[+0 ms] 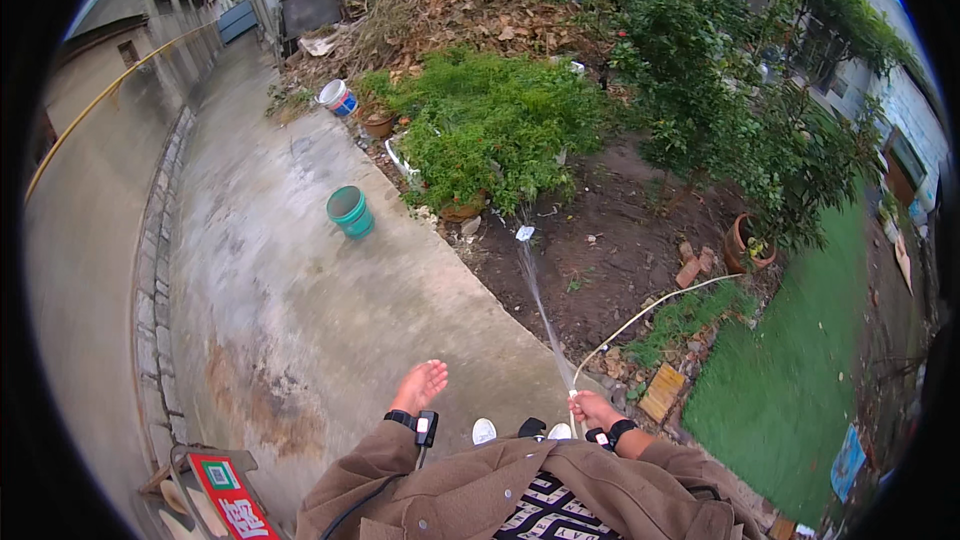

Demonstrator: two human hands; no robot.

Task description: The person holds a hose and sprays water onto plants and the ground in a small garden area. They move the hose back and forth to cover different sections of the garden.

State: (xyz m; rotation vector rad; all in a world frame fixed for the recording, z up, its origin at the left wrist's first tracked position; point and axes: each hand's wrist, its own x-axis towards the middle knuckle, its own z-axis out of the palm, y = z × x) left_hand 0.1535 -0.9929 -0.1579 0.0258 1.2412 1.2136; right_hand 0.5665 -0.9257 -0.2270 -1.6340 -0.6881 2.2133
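Note:
My right hand point(592, 409), low and right of centre, is closed around the end of a pale garden hose point(645, 310). From the hose end a spray of water point(541, 300) shoots forward over dark soil point(611, 240) towards leafy green plants point(502, 120). A small white scrap point(525, 233) lies on the soil in line with the spray. The hose loops away to the right, to a terracotta pot point(739, 246). My left hand point(421, 387) is held over the concrete with its fingers apart, holding nothing. Both wrists wear black straps with small devices.
A green bucket point(350, 211) stands on the concrete path point(300, 300). Further off are a white bucket point(337, 97) and a brown pot point(377, 124). Broken bricks point(690, 266) and a yellowish block point(661, 392) lie by the bed. Green turf point(780, 360) spreads right; a red sign point(229, 495) is lower left.

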